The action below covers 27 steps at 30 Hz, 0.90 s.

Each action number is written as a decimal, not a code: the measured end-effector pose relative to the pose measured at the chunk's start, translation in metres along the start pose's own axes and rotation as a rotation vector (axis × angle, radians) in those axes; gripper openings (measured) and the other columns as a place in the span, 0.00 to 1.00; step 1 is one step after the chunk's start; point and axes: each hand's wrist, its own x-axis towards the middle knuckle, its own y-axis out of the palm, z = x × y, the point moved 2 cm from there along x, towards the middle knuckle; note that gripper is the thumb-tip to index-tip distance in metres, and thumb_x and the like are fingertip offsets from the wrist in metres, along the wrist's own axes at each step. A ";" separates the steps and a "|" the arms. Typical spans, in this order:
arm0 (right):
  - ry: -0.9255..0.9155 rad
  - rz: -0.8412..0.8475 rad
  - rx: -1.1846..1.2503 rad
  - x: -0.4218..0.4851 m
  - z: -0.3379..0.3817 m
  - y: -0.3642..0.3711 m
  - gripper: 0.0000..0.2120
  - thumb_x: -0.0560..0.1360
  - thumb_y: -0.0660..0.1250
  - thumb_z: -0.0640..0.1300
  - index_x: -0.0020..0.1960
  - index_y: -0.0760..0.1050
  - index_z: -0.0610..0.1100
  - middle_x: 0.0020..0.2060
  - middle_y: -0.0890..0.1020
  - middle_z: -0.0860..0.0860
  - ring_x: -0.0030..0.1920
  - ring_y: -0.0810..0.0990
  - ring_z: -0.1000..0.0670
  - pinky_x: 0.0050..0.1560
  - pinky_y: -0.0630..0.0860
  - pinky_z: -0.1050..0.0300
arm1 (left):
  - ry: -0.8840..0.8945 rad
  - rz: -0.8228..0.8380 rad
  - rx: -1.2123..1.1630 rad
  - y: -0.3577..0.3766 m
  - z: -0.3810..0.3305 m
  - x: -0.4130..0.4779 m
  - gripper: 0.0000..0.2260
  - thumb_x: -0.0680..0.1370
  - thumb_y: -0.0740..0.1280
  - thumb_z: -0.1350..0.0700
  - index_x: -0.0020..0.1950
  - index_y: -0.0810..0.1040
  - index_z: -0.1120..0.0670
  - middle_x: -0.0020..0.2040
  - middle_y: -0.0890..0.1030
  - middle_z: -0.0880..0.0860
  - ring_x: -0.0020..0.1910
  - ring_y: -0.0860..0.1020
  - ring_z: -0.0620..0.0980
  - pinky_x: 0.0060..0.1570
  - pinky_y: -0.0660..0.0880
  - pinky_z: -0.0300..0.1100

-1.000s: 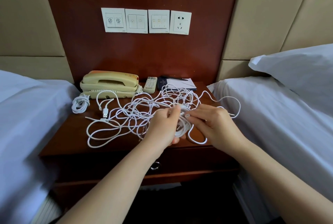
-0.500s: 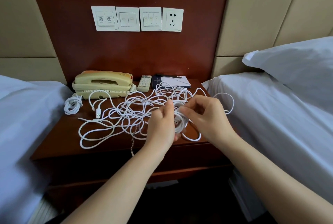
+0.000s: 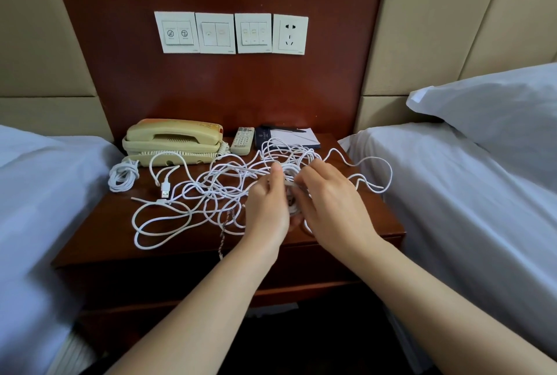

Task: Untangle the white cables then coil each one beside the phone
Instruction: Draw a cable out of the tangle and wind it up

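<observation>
A tangle of white cables (image 3: pixel 211 190) sprawls over the dark wooden nightstand (image 3: pixel 99 242), with a USB plug (image 3: pixel 165 190) lying loose at its left. A beige phone (image 3: pixel 173 141) stands at the back left, and one coiled white cable (image 3: pixel 122 177) lies beside its left end. My left hand (image 3: pixel 266 206) grips a small bundle of white cable loops (image 3: pixel 291 194) held between both hands. My right hand (image 3: pixel 327 197) pinches the same bundle from the right. The bundle is mostly hidden by my fingers.
A remote control (image 3: pixel 242 140) and a notepad with a pen (image 3: pixel 287 137) lie at the back of the nightstand. Beds with white sheets flank it on the left (image 3: pixel 36 194) and right (image 3: pixel 467 194). Wall switches and a socket (image 3: pixel 230 32) sit above.
Both hands stayed together on the bundle and worked the cable around it. The loose tangle shifted slightly. The camera moved a little.
</observation>
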 end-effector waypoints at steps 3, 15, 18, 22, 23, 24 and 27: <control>0.082 0.034 0.171 0.002 -0.007 0.002 0.05 0.74 0.65 0.36 0.39 0.73 0.39 0.37 0.73 0.48 0.37 0.73 0.47 0.36 0.62 0.60 | 0.054 0.004 0.071 0.000 -0.001 0.004 0.23 0.80 0.55 0.40 0.36 0.75 0.56 0.31 0.77 0.55 0.30 0.75 0.54 0.38 0.75 0.49; 0.311 0.175 0.619 0.005 -0.015 0.009 0.12 0.78 0.61 0.39 0.38 0.74 0.50 0.39 0.75 0.45 0.47 0.68 0.59 0.48 0.66 0.69 | 0.175 -0.087 0.170 0.000 -0.007 0.007 0.27 0.78 0.57 0.38 0.36 0.78 0.60 0.32 0.78 0.65 0.35 0.78 0.66 0.41 0.76 0.59; 0.314 0.191 0.653 0.006 -0.015 0.009 0.13 0.78 0.62 0.38 0.38 0.74 0.51 0.37 0.75 0.45 0.49 0.69 0.56 0.48 0.67 0.64 | 0.178 -0.088 0.158 0.000 -0.006 0.008 0.30 0.78 0.57 0.38 0.40 0.77 0.66 0.35 0.78 0.68 0.36 0.78 0.67 0.41 0.76 0.60; 0.258 0.054 0.575 0.001 -0.010 0.008 0.07 0.74 0.67 0.35 0.49 0.75 0.45 0.43 0.72 0.52 0.44 0.71 0.62 0.42 0.69 0.73 | 0.074 -0.103 -0.012 -0.001 -0.006 0.012 0.23 0.80 0.58 0.42 0.35 0.77 0.58 0.27 0.80 0.54 0.29 0.80 0.55 0.32 0.78 0.49; 0.251 0.020 0.566 -0.002 -0.010 0.008 0.10 0.73 0.69 0.36 0.52 0.74 0.46 0.43 0.72 0.54 0.43 0.73 0.60 0.42 0.70 0.71 | 0.042 -0.110 -0.068 -0.001 -0.006 0.013 0.22 0.80 0.58 0.43 0.35 0.76 0.56 0.25 0.79 0.50 0.26 0.79 0.49 0.27 0.75 0.43; 0.267 -0.007 0.577 -0.003 -0.009 0.008 0.12 0.73 0.69 0.36 0.52 0.73 0.47 0.43 0.74 0.53 0.43 0.74 0.58 0.42 0.71 0.70 | 0.022 -0.110 -0.106 0.000 -0.007 0.012 0.21 0.80 0.58 0.44 0.35 0.76 0.55 0.24 0.78 0.49 0.23 0.77 0.47 0.24 0.72 0.39; 0.288 -0.111 0.567 -0.004 -0.009 0.003 0.07 0.73 0.70 0.36 0.49 0.74 0.44 0.42 0.77 0.52 0.43 0.76 0.58 0.42 0.69 0.74 | 0.019 -0.078 -0.179 0.005 -0.007 0.006 0.21 0.81 0.56 0.44 0.36 0.75 0.57 0.27 0.77 0.54 0.18 0.73 0.47 0.19 0.66 0.33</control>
